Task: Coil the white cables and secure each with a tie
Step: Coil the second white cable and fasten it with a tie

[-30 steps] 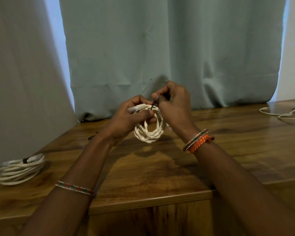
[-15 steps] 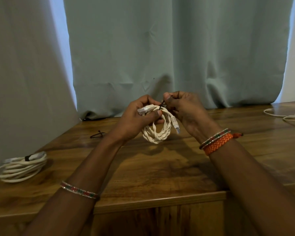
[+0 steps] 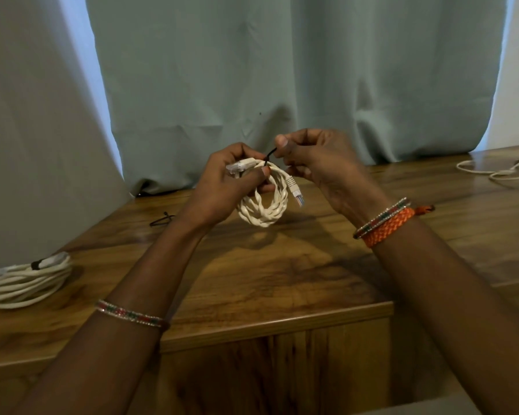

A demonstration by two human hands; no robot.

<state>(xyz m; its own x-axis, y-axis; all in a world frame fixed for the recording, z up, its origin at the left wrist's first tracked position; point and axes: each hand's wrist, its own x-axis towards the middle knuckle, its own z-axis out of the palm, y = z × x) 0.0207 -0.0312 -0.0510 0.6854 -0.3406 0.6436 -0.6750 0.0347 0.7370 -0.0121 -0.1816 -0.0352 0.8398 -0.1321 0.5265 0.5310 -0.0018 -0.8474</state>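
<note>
My left hand grips the top of a small coiled white cable, held in the air above the wooden table. One plug of the coil hangs free on the right; the other plug sticks out to the left above my fingers. My right hand pinches the end of a thin black tie that wraps the coil's top. A larger white cable coil bound with a dark tie lies at the table's left edge.
A loose white cable lies uncoiled at the far right of the table. A spare black tie rests on the table left of my hands. Pale curtains hang right behind the table. The table's front edge runs below my forearms.
My right hand has lifted and turned, drawing the black tie's end up and to the right. The coil's right plug has swung into plain sight. My left hand keeps its grip.
</note>
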